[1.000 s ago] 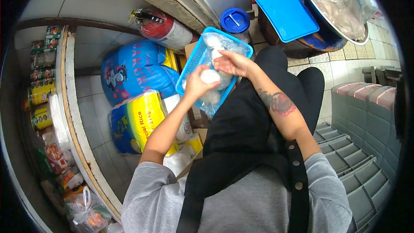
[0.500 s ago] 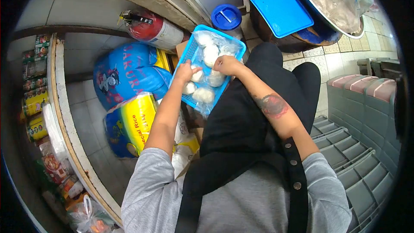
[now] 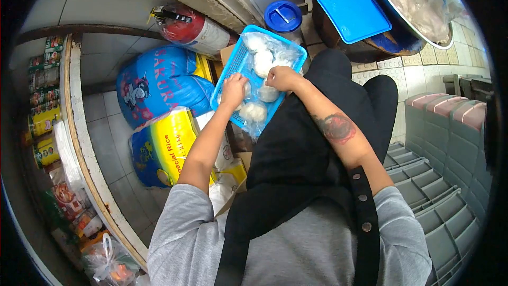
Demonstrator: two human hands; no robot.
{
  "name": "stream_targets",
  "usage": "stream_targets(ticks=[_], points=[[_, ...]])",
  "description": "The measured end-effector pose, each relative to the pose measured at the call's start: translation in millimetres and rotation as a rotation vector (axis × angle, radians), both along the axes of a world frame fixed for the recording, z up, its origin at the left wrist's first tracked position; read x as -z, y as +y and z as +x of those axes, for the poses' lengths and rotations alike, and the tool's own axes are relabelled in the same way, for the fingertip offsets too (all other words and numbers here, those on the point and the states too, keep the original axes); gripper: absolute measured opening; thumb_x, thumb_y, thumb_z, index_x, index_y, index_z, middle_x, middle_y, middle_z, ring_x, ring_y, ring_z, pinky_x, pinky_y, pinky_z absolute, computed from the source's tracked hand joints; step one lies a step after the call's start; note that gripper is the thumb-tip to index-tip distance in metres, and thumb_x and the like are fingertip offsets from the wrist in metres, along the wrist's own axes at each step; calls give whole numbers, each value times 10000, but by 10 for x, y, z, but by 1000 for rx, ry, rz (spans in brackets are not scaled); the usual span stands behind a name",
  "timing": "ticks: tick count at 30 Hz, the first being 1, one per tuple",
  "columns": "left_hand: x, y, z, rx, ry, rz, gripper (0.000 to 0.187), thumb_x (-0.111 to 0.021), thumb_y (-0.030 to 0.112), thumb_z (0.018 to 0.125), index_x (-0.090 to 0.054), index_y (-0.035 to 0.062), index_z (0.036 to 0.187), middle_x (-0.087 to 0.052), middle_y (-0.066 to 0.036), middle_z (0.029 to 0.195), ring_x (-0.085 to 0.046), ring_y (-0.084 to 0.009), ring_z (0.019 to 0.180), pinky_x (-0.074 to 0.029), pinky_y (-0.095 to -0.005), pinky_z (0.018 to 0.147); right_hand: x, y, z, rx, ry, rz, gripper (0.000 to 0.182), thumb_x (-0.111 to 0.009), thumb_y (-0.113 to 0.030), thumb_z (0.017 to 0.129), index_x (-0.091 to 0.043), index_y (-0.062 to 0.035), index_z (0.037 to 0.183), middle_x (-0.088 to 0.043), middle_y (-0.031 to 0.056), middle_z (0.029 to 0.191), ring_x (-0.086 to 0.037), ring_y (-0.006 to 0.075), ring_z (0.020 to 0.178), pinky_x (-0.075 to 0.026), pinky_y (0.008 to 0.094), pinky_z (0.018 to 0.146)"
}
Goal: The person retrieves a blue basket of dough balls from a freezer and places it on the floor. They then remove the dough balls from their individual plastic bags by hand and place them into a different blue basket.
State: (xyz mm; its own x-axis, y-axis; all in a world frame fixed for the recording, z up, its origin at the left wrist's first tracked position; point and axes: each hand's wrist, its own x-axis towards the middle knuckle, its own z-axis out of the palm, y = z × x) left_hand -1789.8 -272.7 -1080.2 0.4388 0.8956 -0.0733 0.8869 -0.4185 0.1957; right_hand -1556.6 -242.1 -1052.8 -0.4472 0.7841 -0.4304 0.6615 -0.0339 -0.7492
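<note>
A light-blue plastic basket [image 3: 227, 77] rests by my thighs with several round white balls, which look like dough, in clear plastic bags. My left hand [image 3: 234, 91] is over its left side, fingers curled down on a bagged ball and partly hiding it. On the right side my right hand [image 3: 283, 78] has its fingers pinched together at the clear plastic just above another bagged ball [image 3: 268, 93]. One bagged white ball [image 3: 253, 112] lies at the near end, its loose plastic hanging over the rim. A white ball [image 3: 263, 63] sits further back, untouched.
Left of the basket are a blue sack [image 3: 153, 85], a yellow rice bag [image 3: 174, 143] and a fire extinguisher [image 3: 193, 32]. A blue-lidded container [image 3: 283, 16] stands behind. At upper right are a blue tray [image 3: 344, 5] and a basin [image 3: 450, 37]. Grey crates [image 3: 444, 137] stand right.
My left hand has shifted slightly right and its fingers have curled over the ball. My right hand stays pinched near the same bag. The view has shifted a little.
</note>
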Motion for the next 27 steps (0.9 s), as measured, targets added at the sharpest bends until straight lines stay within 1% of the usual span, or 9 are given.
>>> stream_targets(ticks=[7,8,14,17,20,23,25,26,27], points=[[-350,-327,68,-45,-153,-14,243,-524,31,765,-641,78,972,-574,-114,932,-550,-317,955,-421,-446,834,-32,5,27,6,25,-33,265,-685,-287,733,-698,-74,891,-679,173,918,-646,312,896,-489,382,819],[-301,-426,-42,-18,-103,-226,365,-551,-2,723,-617,95,1068,-557,-125,1061,-523,-328,1046,-409,-440,904,-36,2,28,17,35,-41,261,-683,-281,734,-698,-74,890,-679,173,919,-646,313,897,-489,382,822],[-753,-978,164,203,-110,-335,591,-609,-43,660,-541,122,1223,-371,-144,1401,-382,-347,1271,-331,-427,1037,40,-11,-27,-11,47,-3,234,-675,-260,734,-701,-80,882,-680,168,915,-658,303,849,-507,378,777],[-676,-927,297,216,-139,-315,521,-648,-1,661,-576,104,1166,-424,-145,1371,-380,-339,1281,-318,-442,1049,-205,-43,10,9,25,-78,236,-676,-263,734,-699,-84,886,-680,162,911,-663,294,818,-516,376,744],[-124,-831,119,178,-357,-317,302,-619,45,765,-613,64,1066,-560,-124,1222,-490,-282,1182,-357,-385,1015,-143,-11,35,28,55,-52,252,-679,-285,719,-707,-83,868,-683,158,885,-659,300,836,-510,378,775],[-101,-789,51,-386,-805,-434,143,-547,119,885,-625,24,960,-642,-82,1026,-573,-190,989,-411,-306,912,26,-32,77,-55,132,81,358,-725,-345,684,-689,-80,922,-678,168,924,-652,309,867,-503,378,797],[-277,-701,-41,-566,-918,-431,223,-475,186,952,-620,21,915,-639,-38,934,-561,-117,853,-423,-254,810,-113,-56,81,-201,236,141,438,-751,-376,660,-670,-82,974,-670,177,971,-647,316,884,-501,381,802],[-317,-666,-105,-637,-1000,-398,217,-497,196,943,-623,25,898,-628,-29,909,-555,-114,817,-428,-267,775,-200,-60,40,-304,248,67,686,-818,-360,600,-577,-47,1161,-608,190,1112,-598,327,1015,-470,385,872],[-525,-615,-30,-715,-1045,-374,211,-505,202,942,-612,25,903,-622,-34,894,-557,-117,830,-430,-267,780,-212,-109,-10,-314,323,143,765,-830,-364,583,-534,-30,1204,-585,199,1144,-574,336,1052,-452,386,901]])
